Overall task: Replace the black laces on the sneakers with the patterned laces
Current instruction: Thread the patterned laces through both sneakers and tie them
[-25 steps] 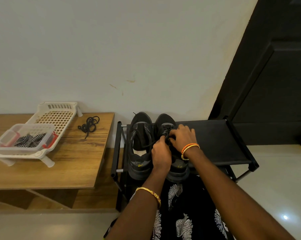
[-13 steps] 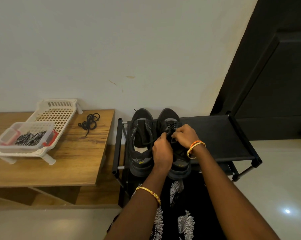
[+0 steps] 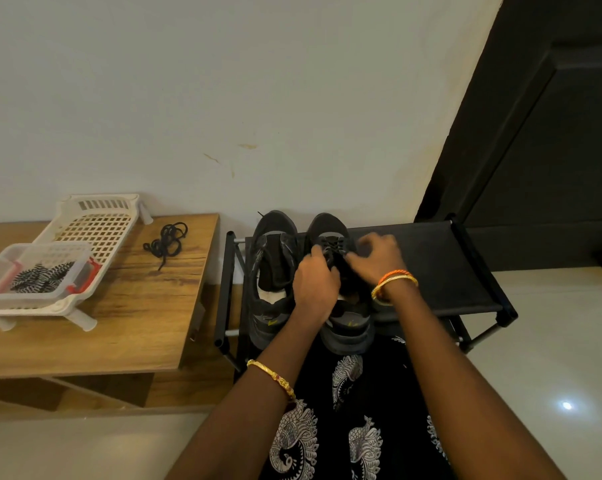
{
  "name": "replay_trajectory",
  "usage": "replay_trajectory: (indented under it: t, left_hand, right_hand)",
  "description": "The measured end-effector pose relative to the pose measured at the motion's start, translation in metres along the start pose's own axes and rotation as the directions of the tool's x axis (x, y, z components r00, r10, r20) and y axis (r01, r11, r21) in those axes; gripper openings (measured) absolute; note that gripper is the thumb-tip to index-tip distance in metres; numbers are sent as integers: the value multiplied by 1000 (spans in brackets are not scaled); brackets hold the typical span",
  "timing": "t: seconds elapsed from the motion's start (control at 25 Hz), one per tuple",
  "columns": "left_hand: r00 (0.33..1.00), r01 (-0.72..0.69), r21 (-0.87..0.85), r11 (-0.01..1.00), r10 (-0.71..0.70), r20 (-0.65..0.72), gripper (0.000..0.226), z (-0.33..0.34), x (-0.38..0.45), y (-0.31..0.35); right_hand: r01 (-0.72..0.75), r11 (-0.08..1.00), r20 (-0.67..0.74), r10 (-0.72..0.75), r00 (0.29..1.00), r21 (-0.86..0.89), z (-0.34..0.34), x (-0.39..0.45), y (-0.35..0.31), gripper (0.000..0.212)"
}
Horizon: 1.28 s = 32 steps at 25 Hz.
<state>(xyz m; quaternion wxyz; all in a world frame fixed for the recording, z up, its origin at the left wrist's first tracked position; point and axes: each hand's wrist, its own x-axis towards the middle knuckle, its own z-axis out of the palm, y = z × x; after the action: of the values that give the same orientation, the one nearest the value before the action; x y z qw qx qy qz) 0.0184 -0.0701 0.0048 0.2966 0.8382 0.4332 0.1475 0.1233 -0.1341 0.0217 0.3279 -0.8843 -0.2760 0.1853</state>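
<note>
Rack [image 3: 441, 271] first, since it's the biggest thing going: black, low, fabric top, sitting right under both sets of fingers and running off to the right of them. Left of the fingers is the wooden surface [image 3: 137, 306], just beside the rack. Both black sneakers [image 3: 272, 271] are on the rack's left end, side by side, toes to the wall; the left one sits just left of the fingers with its tongue flopped open and no lace in it, and the right sneaker [image 3: 348, 327] is directly under them. Well off to the left of the fingers, a white slotted tray [image 3: 98, 220] stands on the surface with a clear tub [image 3: 33, 289] on its near end, and the patterned laces [image 3: 41, 278] are bunched inside that tub. One pulled black lace [image 3: 166, 242] lies in a loose tangle on the surface between tray and rack. Left hand [image 3: 315, 289] and right hand [image 3: 379, 261] are both curled over the right sneaker's lacing, fingers bent and pinching at the black lace [image 3: 332, 245] still threaded there, though it's a bit blurry.
</note>
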Motion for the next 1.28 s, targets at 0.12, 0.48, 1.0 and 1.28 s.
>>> replay_trajectory:
  t: [0.12,0.48,1.0,1.28]
  left_hand:
    - [989,-146,172,974,141,41,35,-1,18,6]
    - [938,-340,524,781,322,130,30,5,34,13]
    - [938,343,-399,851,-334,94,9,0,49,6]
    - [966,-257,465,847,242,92,33,3,37,19]
  right_hand:
    - [88,995,21,-87,996,-46,24,1,1,24]
    - [0,990,-180,25,983,141,38,6,11,14]
    - [-16,987,-136,38,990,159,35,4,15,8]
    - [-68,907,-44,94,995,417,30,11,24,5]
